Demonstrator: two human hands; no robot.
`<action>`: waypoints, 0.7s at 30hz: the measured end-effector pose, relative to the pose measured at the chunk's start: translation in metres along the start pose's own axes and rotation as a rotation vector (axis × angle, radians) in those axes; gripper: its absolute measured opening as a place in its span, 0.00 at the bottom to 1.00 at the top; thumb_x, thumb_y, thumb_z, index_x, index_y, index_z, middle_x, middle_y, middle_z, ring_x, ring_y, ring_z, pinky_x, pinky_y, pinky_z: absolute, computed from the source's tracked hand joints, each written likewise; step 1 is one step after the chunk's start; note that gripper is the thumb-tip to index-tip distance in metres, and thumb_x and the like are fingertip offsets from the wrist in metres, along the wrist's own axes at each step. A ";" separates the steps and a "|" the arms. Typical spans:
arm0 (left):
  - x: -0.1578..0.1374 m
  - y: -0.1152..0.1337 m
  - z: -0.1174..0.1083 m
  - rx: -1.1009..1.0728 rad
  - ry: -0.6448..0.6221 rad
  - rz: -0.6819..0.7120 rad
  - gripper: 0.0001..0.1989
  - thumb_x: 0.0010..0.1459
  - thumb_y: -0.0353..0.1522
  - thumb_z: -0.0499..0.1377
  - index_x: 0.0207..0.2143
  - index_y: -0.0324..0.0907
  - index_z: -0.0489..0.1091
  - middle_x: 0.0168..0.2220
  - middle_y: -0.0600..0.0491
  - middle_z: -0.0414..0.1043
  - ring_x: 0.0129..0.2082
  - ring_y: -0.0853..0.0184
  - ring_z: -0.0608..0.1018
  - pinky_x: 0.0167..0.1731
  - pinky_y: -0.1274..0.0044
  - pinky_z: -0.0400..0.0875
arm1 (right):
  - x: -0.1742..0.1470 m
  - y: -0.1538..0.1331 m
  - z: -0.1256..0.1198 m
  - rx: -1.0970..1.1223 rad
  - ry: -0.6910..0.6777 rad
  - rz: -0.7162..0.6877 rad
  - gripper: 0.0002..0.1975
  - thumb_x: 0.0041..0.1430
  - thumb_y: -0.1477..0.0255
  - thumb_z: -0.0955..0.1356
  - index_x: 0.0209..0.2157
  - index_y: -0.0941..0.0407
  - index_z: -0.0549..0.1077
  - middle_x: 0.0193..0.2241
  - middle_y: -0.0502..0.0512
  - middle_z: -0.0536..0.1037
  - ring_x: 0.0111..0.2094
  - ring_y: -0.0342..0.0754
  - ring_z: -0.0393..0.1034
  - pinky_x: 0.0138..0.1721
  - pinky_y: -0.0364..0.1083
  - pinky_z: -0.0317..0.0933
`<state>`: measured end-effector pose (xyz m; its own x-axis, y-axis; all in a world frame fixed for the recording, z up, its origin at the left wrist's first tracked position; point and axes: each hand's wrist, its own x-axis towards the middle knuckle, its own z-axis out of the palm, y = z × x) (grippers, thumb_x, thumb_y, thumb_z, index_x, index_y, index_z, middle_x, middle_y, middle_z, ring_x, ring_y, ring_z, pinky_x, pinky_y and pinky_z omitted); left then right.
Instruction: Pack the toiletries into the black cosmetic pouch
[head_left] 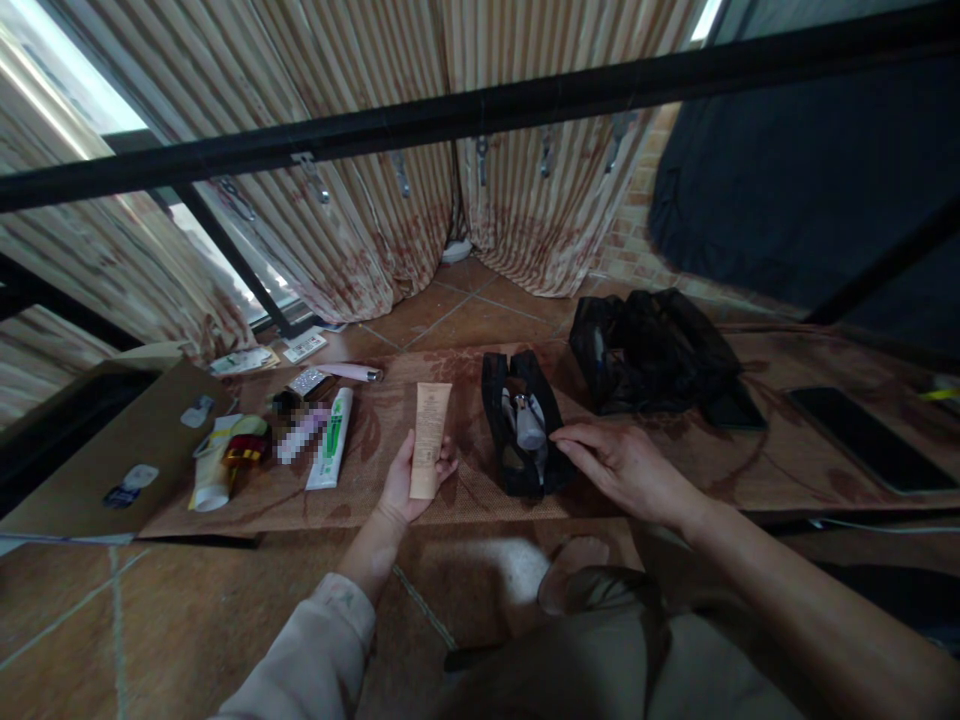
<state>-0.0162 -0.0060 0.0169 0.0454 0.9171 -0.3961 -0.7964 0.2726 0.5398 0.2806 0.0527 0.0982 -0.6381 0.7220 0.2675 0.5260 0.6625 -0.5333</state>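
In my left hand (pixel 401 485) lies a beige squeeze tube (pixel 430 440), its printed side up and my fingers curled round it. My right hand (pixel 611 460) pinches the right edge of a small black pouch (pixel 555 455), which stands with its top unzipped. Inside the pouch a whitish bottle (pixel 529 425) shows, along with other items too dim to name. To the left of my left hand, a white and green tube (pixel 330 440) rests on the brown patterned cloth (pixel 382 400).
A cardboard box (pixel 172 430) stands at the left, beside a yellowish tube (pixel 213 480) and a red-lidded jar (pixel 246 445). Behind lies a pink pen-like stick (pixel 349 371). A larger black bag (pixel 652 350) and a phone (pixel 874 438) are at the right. A dark metal bar (pixel 465 115) crosses above.
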 end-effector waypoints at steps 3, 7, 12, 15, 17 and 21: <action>-0.001 0.000 0.000 0.009 -0.004 0.021 0.27 0.65 0.44 0.44 0.36 0.31 0.73 0.24 0.51 0.68 0.18 0.75 0.68 0.40 0.72 0.75 | 0.000 0.000 0.000 0.001 0.006 -0.005 0.14 0.67 0.65 0.61 0.41 0.52 0.76 0.38 0.52 0.82 0.38 0.47 0.76 0.40 0.45 0.66; -0.002 0.001 0.002 0.009 0.007 0.027 0.27 0.65 0.44 0.44 0.35 0.31 0.73 0.23 0.51 0.68 0.18 0.74 0.68 0.39 0.72 0.75 | 0.000 0.000 0.000 0.001 0.005 0.003 0.14 0.67 0.65 0.61 0.41 0.53 0.76 0.38 0.53 0.82 0.38 0.48 0.76 0.41 0.45 0.66; -0.002 0.001 0.003 0.011 0.027 0.023 0.27 0.65 0.44 0.45 0.36 0.31 0.74 0.22 0.51 0.69 0.17 0.74 0.69 0.39 0.72 0.75 | 0.000 -0.001 0.000 -0.005 -0.012 0.004 0.14 0.67 0.65 0.60 0.41 0.52 0.76 0.38 0.52 0.81 0.38 0.48 0.76 0.40 0.45 0.66; -0.003 0.001 0.003 0.020 0.031 0.029 0.27 0.65 0.45 0.45 0.36 0.31 0.74 0.22 0.52 0.69 0.17 0.74 0.69 0.41 0.71 0.75 | 0.000 -0.001 0.000 -0.007 -0.002 0.002 0.13 0.67 0.66 0.61 0.41 0.52 0.76 0.38 0.52 0.81 0.38 0.47 0.76 0.41 0.45 0.66; -0.002 0.000 0.003 0.020 0.028 0.032 0.27 0.65 0.45 0.45 0.36 0.31 0.73 0.22 0.52 0.69 0.17 0.74 0.69 0.41 0.71 0.75 | 0.000 -0.001 0.000 -0.006 0.001 0.002 0.14 0.67 0.66 0.61 0.41 0.52 0.76 0.38 0.52 0.81 0.38 0.47 0.76 0.41 0.44 0.66; -0.002 0.000 0.002 0.011 0.030 0.024 0.26 0.64 0.45 0.46 0.37 0.32 0.73 0.23 0.51 0.69 0.18 0.73 0.70 0.39 0.71 0.75 | 0.000 -0.001 -0.001 -0.003 -0.007 0.012 0.14 0.67 0.66 0.60 0.41 0.53 0.76 0.38 0.52 0.81 0.38 0.47 0.76 0.40 0.44 0.66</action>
<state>-0.0153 -0.0069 0.0194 0.0079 0.9143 -0.4050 -0.7904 0.2538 0.5575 0.2805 0.0522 0.0995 -0.6356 0.7287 0.2550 0.5358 0.6542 -0.5338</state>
